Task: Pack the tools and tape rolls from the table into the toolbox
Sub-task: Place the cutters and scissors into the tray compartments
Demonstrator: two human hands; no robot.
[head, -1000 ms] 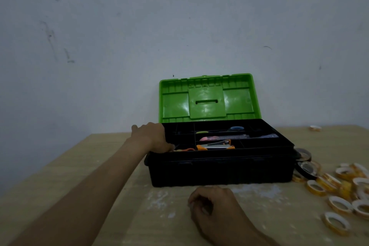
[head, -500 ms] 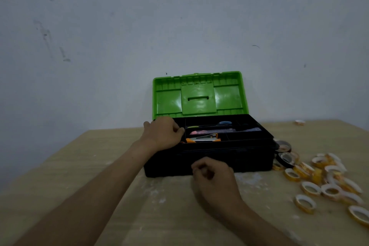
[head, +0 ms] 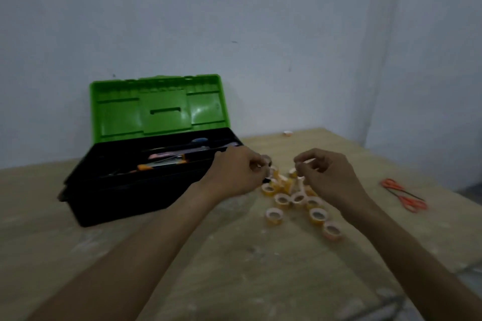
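Wooden table point(head: 234, 281) by a bare wall. Both hands down at the heap of tape rolls point(head: 292, 197), fingers curled in. Maybe pinching a roll with the left hand point(head: 234, 173), maybe with the right hand point(head: 327, 177) too; too blurry to tell. Just left of the left hand, the open toolbox point(head: 125, 200), long side running across. Looks like a shorter trip for the left hand. Well off to the right, orange scissors point(head: 403, 194).

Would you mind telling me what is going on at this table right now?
A person is packing a toolbox, which stands open with a few tools already in its tray. The left hand and the right hand are at the pile of tape rolls beside it, each seemingly pinching a roll. Orange scissors lie on the table to the right, not yet packed.
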